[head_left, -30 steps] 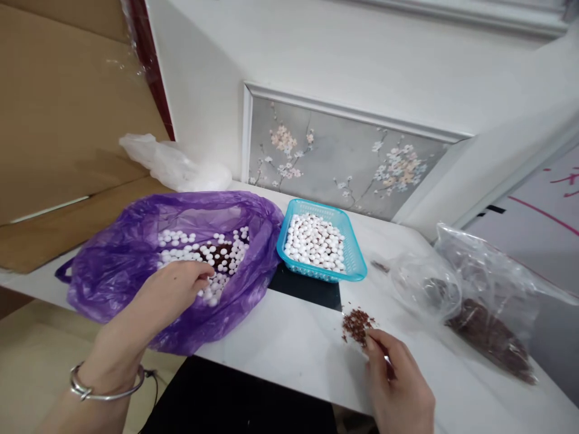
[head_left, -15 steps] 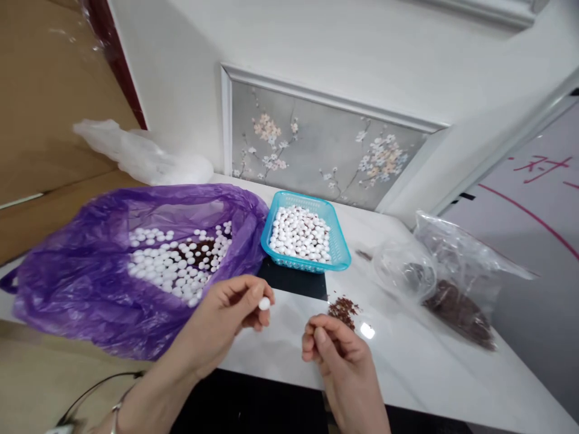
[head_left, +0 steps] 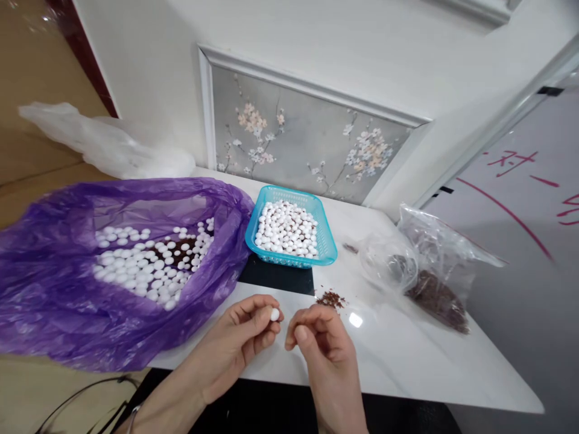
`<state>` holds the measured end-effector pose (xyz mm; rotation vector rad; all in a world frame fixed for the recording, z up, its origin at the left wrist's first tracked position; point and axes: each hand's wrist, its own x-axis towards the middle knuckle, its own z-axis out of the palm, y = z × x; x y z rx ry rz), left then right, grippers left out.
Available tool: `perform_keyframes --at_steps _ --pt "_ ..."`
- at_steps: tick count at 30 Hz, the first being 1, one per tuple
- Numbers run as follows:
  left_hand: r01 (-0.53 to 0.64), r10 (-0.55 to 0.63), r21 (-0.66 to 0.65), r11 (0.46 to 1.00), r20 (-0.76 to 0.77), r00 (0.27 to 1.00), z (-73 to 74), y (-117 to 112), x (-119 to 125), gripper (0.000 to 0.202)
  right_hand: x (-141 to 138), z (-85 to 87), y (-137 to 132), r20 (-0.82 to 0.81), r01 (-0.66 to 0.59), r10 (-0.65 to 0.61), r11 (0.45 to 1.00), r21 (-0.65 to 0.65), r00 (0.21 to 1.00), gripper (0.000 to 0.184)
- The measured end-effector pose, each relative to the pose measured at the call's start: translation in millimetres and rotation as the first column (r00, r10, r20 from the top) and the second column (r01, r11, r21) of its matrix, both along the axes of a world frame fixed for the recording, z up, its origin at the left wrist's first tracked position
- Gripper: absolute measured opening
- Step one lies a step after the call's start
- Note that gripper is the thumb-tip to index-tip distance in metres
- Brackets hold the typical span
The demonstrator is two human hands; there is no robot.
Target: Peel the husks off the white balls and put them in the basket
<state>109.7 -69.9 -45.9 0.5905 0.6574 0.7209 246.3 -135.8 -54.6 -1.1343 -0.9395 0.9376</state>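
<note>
My left hand [head_left: 246,331] pinches a small white ball [head_left: 274,314] between thumb and fingertips. Close beside it on the right, without touching, is my right hand [head_left: 326,346], its thumb and forefinger pressed together; whatever is between them is too small or hidden to make out. Behind my hands stands a blue plastic basket [head_left: 326,244] full of white balls [head_left: 287,226] with bits of brown among them. To the left, an open purple plastic bag [head_left: 54,283] holds many more white balls and some dark brown stuff. A small pile of reddish-brown flakes [head_left: 331,299] lies just beyond my right hand.
A clear zip bag [head_left: 438,298] with brown material leans at the right, next to a crumpled clear plastic bag or cup [head_left: 389,262]. White plastic [head_left: 113,144] lies behind the purple bag. The white tabletop [head_left: 407,355] meets a wall panel [head_left: 307,132] at the back.
My hands have come closer together, the left one with the white ball moving right towards the right one. The whole view has shifted, so the basket and bags appear further left.
</note>
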Motion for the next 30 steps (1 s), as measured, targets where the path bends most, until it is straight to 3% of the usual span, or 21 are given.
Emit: perform_keyframes --at_steps 8,14,18,30 --pt "0.007 -0.007 -0.017 1.0 0.03 1.0 -7.6 0.5 -0.8 0.013 0.5 -3.4 1.0 -0.007 -0.074 0.074 0.993 -0.087 0.997 0.009" --pt "0.025 -0.027 0.035 0.999 0.041 0.999 -6.2 -0.2 0.6 0.009 -3.3 0.4 4.4 -0.039 -0.059 0.055 0.989 -0.137 0.998 0.008" --pt "0.062 -0.066 0.099 0.993 0.039 0.997 -4.0 -0.4 1.8 0.009 -4.5 2.8 5.7 -0.018 -0.073 0.071 0.99 -0.124 0.997 0.012" --pt "0.051 -0.05 0.112 0.992 -0.009 0.999 -5.8 -2.1 2.5 0.012 -10.0 6.8 6.7 0.113 -0.046 0.053 0.997 -0.06 0.992 0.016"
